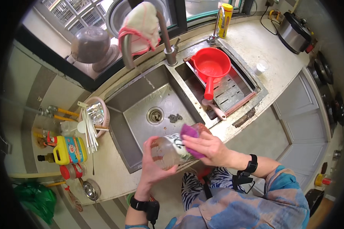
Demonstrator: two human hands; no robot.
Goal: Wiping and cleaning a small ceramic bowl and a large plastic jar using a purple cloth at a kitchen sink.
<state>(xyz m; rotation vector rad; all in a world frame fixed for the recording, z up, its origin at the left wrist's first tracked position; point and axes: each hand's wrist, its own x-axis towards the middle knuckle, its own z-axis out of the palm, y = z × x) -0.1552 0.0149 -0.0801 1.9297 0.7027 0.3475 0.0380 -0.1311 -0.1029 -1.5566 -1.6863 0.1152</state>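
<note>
My left hand (157,163) grips one end of a clear jar (164,151), tilted on its side above the front edge of the metal sink (149,134). The jar has a white label (176,143) with writing. My right hand (213,148) holds a purple sponge or cloth (189,133) pressed on the jar's side. Something reddish shows at the jar's far end, partly behind my fingers; I cannot tell whether it is a lid. Brown residue marks the clear wall. A thin stream of water (148,81) falls from the faucet (129,54) into the basin.
Dark scraps (175,117) lie by the drain (155,115). Over the right basin, a red dipper (212,64) rests on a slotted metal tray (228,93), beside a pink-handled brush (215,110). On the left stand a pink basket (105,114) and a yellow detergent jug (71,150).
</note>
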